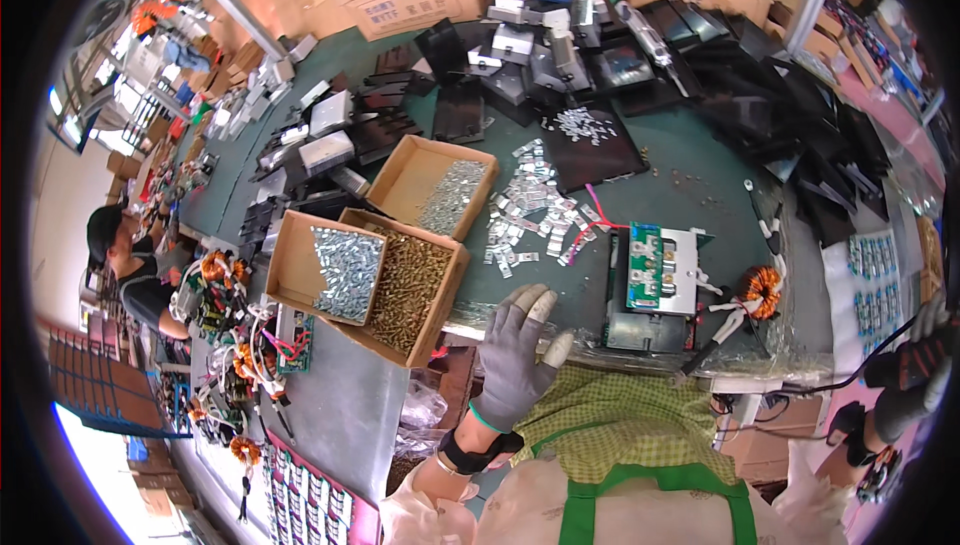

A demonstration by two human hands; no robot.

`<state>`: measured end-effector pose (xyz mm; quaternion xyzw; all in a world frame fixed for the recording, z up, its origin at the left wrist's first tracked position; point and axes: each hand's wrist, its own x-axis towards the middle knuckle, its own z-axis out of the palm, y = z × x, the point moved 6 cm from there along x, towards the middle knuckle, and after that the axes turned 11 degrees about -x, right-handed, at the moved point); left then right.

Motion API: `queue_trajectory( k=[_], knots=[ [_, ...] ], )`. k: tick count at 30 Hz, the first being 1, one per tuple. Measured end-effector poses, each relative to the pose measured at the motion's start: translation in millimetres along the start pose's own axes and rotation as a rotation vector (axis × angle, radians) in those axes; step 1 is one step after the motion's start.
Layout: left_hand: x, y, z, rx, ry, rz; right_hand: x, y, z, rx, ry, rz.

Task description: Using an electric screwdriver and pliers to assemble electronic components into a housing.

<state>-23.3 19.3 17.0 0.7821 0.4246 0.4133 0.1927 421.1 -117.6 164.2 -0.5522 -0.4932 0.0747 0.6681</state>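
My left hand (515, 350), in a grey glove with pale fingertips, lies at the front edge of the workbench with its fingers stretched out, holding nothing. Nearest to it is a cardboard box of brass-coloured screws (405, 290). My right hand (900, 410), also gloved, reaches to the far right rim of the view beside a black and red object (900, 360); how its fingers lie cannot be made out. Between the hands, a green circuit board (645, 270) with silver metal parts sits on a black case (645, 330). Wired to it is a copper-wound ring coil (762, 290).
Small metal clips (535, 200) and a black plate (597, 150) bearing screws lie behind. Boxes of silver screws (345, 270) stand left. Black cases (770, 95) and an electric screwdriver (645, 35) are at the back. A co-worker (125, 265) is at far left.
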Motion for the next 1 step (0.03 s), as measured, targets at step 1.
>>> queue_trajectory(
  k=[1],
  knots=[
    [3.9,2.9,4.0,-0.025,0.001,0.012,4.8,-25.1,8.3,0.164,0.013,-0.105]
  ],
)
